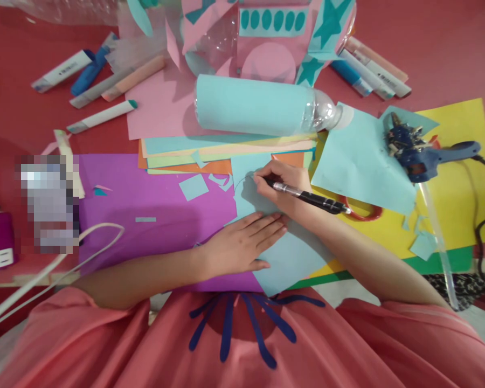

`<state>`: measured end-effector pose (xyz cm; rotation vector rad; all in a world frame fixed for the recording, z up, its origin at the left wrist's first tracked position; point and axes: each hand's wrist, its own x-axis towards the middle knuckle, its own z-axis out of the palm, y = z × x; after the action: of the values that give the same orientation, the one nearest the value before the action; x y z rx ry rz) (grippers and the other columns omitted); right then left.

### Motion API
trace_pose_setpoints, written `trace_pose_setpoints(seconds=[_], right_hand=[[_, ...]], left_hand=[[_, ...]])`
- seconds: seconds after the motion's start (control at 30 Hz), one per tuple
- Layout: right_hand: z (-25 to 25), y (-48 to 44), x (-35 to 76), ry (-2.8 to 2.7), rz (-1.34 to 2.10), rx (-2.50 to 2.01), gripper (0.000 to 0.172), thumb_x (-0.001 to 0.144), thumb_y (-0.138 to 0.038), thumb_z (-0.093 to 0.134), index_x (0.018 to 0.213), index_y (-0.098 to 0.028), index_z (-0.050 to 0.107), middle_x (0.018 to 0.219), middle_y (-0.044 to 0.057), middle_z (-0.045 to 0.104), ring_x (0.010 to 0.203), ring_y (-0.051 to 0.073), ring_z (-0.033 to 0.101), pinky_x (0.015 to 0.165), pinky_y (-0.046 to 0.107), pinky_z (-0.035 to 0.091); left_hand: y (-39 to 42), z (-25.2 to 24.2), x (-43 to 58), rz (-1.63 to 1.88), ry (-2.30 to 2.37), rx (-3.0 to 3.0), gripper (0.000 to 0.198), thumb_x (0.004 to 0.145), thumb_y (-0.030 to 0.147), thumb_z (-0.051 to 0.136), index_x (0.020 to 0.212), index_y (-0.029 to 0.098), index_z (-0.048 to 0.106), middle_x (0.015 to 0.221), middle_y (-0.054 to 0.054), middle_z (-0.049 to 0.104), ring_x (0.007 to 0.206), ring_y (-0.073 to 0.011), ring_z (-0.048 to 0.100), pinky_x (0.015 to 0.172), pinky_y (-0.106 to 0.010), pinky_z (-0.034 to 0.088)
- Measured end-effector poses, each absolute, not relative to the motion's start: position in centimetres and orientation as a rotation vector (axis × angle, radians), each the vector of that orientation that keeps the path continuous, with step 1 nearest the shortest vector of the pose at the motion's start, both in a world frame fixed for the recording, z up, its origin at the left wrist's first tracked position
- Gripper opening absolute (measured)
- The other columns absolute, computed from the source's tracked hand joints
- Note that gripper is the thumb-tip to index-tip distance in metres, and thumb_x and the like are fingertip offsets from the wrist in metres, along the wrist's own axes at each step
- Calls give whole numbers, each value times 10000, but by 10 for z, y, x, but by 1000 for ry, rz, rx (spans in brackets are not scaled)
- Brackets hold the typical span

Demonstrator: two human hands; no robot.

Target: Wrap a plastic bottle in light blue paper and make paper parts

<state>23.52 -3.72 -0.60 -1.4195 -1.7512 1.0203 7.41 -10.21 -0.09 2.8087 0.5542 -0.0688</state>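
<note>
My right hand [281,180] is closed around a black pen [311,198], its tip on a light blue sheet of paper [291,253]. A thin curved line shows on that sheet just left of the pen tip. My left hand [244,240] lies flat with fingers stretched out, pressing on the same sheet below the pen. Small light blue paper scraps [194,187] rest to the left on a purple sheet [153,194]. Beyond my hands a plastic bottle [258,105] wrapped in light blue paper lies on its side.
Markers [101,116] lie at the back left, more markers [372,70] at the back right. A blue glue gun [424,153] with a glue stick and cord rests on light blue and yellow paper [464,188]. Pink and teal decorated crafts [270,48] stand behind. A white cable [84,237] loops at left.
</note>
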Motion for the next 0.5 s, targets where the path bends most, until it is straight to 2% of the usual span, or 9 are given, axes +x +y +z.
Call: trace_pose_setpoints(seconds=[0.13,0.27,0.4,0.5], right_hand=[[-6,-37,235,-1739,1051,-1380,114,781,-259,550,680,-208,561,609,-11,621,551,103,540,581,246,485],[-6,-37,236,-1736,1040,-1441,115,775,-243,553,666,-207,546,618,-11,625,552,104,542,606,253,493],[-4,-36,239,-1717,998,-1490,128,762,-211,566,645,-214,514,555,-42,569,484,86,485,660,273,516],[-4,-36,240,-1732,1014,-1480,110,762,-216,575,662,-213,528,568,-37,594,474,87,488,628,272,509]], left_hand=[[-102,-1,74,-42,563,2824,696,942,522,471,1489,108,353,1576,-108,349,1456,-212,339,1195,-343,228],[-102,0,74,-34,568,2829,694,945,527,463,1487,108,353,1577,-103,346,1453,-206,343,1193,-346,228],[-102,0,74,-57,564,2805,694,948,521,457,1495,110,336,1578,-114,344,1462,-205,327,1196,-344,216],[-103,0,73,-55,564,2808,692,953,524,444,1498,111,332,1579,-114,342,1465,-204,322,1195,-344,215]])
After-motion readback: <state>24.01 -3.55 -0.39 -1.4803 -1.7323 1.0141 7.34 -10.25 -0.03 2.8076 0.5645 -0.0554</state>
